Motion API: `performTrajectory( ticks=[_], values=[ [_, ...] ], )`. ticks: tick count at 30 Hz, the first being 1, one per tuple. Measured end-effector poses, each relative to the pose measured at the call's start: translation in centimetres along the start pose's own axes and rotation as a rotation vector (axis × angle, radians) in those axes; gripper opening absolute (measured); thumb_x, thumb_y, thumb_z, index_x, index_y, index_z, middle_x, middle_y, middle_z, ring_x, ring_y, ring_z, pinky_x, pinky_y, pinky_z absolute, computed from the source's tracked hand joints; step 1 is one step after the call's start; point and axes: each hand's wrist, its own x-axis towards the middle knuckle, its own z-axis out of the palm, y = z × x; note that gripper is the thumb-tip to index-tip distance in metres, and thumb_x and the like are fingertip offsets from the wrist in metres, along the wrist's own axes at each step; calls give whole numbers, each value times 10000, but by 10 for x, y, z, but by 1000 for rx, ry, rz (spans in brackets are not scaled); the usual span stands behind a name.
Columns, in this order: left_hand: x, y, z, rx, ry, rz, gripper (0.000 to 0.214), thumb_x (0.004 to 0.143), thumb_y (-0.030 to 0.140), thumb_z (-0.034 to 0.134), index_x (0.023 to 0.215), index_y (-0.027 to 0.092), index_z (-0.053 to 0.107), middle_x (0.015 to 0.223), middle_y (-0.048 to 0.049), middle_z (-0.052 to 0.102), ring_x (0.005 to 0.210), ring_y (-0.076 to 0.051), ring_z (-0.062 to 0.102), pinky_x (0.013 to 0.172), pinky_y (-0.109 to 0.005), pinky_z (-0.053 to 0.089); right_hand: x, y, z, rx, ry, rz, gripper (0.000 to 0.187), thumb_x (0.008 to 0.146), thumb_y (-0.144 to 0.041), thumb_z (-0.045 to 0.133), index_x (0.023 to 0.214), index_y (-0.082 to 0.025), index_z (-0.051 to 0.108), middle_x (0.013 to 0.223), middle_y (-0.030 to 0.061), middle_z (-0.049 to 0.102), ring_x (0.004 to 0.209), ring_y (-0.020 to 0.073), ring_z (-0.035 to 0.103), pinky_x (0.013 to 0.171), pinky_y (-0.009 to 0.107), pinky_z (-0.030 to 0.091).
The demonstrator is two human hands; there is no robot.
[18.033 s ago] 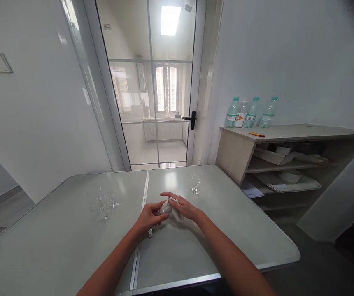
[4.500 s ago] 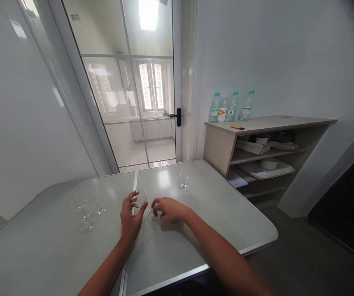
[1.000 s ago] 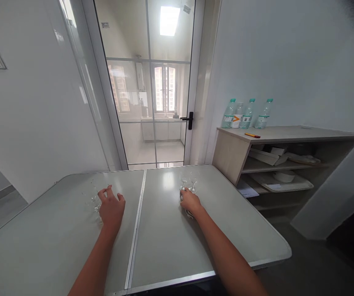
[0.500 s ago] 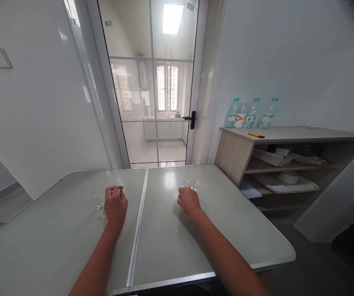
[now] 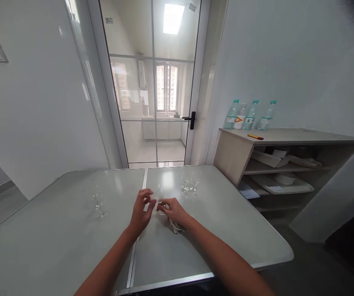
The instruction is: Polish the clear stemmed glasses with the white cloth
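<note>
1. Transparent stemmed glass [image 5: 159, 197], near the middle seam: right hand [image 5: 173, 211] seems to pinch its stem, cloth [image 5: 176, 227] under that palm; left hand [image 5: 142, 209] has fingers parted beside it – contact unclear.
2. Loose pinching or snagging cloth could tip it; overreaching could knock two glasses [image 5: 194, 190] farther right.
3. Far right, a cabinet [image 5: 233, 154] contains a tray [image 5: 297, 190] bearing a bowl [image 5: 285, 179] – bottles [image 5: 249, 119] on top, contents unclear.

The desk [image 5: 72, 246] is pale grey-green, the cloth [image 5: 176, 227] whitish, the glasses [image 5: 185, 183] colourless, the far-right bottle caps [image 5: 255, 101] teal.
</note>
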Motion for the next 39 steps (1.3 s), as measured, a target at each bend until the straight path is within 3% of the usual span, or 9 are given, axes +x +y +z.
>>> performTrajectory(
  ticks=[5,9,12,15,19,23,28,32,39],
  values=[
    [0,8,14,-188,69,-134,555,938,471,596,1395,226,395,1421,-166,517,1222,-236,601,969,-392,551,1,-1,4,139,34,96,397,977,-480,509,903,-172,749,783,6,696,474,98,533,512,222,453],
    [-4,3,17,-372,-109,-224,461,992,517,493,1314,188,503,1242,-157,671,1183,-267,642,991,-429,521,0,-8,5,126,-43,-22,413,989,-526,501,1037,-197,746,934,47,733,793,188,659,761,301,536],
    [-7,-1,18,-357,30,-221,467,1001,527,470,1330,196,491,1164,-128,684,1111,-245,663,992,-413,500,-3,-12,0,176,-102,-78,487,1010,-567,439,1308,-243,647,1282,92,628,1020,215,628,894,350,524],
    [-8,-3,16,-208,184,-193,466,1024,509,412,1371,201,445,1113,-100,659,952,-199,675,935,-385,502,-5,-12,-10,143,-120,-34,543,1017,-592,394,1434,-279,546,1327,102,526,998,192,605,929,359,506],
    [-10,-4,15,-22,148,-213,469,1024,502,380,1362,183,448,971,-53,646,675,-157,603,725,-325,491,-2,-6,-19,47,-44,36,546,1019,-618,347,1222,-255,701,1001,50,600,852,178,570,895,355,470],
    [-10,-7,18,-12,66,-273,477,1000,528,401,1296,172,516,780,-7,642,597,-162,570,634,-294,451,4,0,-17,261,37,214,570,943,-676,456,960,-185,743,710,2,557,658,149,484,677,301,444],
    [-8,-18,19,-61,53,-328,506,979,566,418,1281,172,511,881,-45,709,631,-167,613,656,-306,481,3,-3,-15,716,17,337,417,732,-428,753,1083,-213,689,905,16,635,708,141,563,629,274,471],
    [-8,-21,17,-56,78,-332,502,994,559,391,1299,175,498,752,3,658,599,-163,589,642,-291,475,1,-2,-19,728,72,303,519,587,-147,686,1101,-215,697,888,-4,659,689,124,551,603,233,407],
    [-3,-13,7,188,86,-155,493,993,494,457,1366,177,510,830,-24,679,654,-165,620,685,-289,485,4,5,-27,732,141,384,311,560,-192,686,870,-172,673,807,-1,668,724,157,567,652,252,402]
  ],
)
